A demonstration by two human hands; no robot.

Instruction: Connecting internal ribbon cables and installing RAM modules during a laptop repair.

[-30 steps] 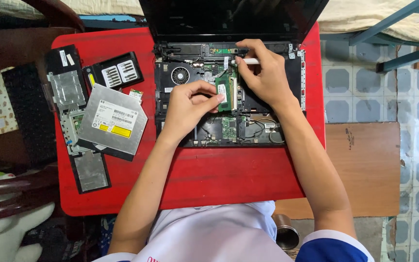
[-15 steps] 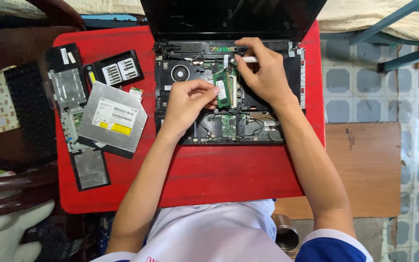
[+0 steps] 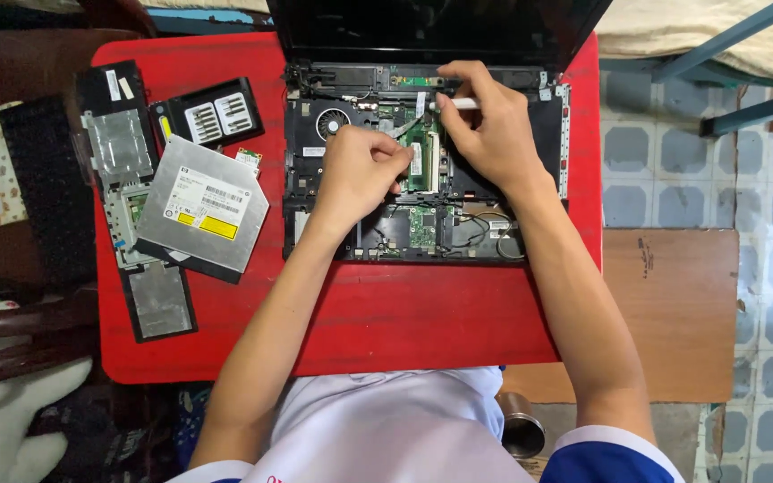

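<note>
- The green rectangular memory module (image 3: 420,159) sits in its slot near the middle of the opened black laptop base (image 3: 422,161), which lies on the red bench (image 3: 360,313) with its dark screen tilted back at the top.
- The left hand (image 3: 364,170) has its fingers curled together, fingertips pressing at the module's left edge; whether they pinch it or only push on it I cannot tell.
- The right hand (image 3: 485,130) is clamped on a slim white stick-like tool (image 3: 454,104), its tip pointing left just above the module.
- Risks, as I judge them: the tool tip could slip onto the exposed board and scratch it, since both hands crowd one small spot; a module forced at an angle could strain its slot; loose thin cables near the base's lower right could snag on a wrist.
- Left of the laptop lie a silver flat optical drive (image 3: 203,215), a black box of screwdriver bits (image 3: 216,112) and several black cover panels (image 3: 158,300), touching or overlapping each other.
- Hidden or unclear: the hands cover the module's side clips; the tool's tip is blurred; the laptop's screen is cut off by the frame's top edge; a round metal cup (image 3: 522,427) below the bench is half covered.
</note>
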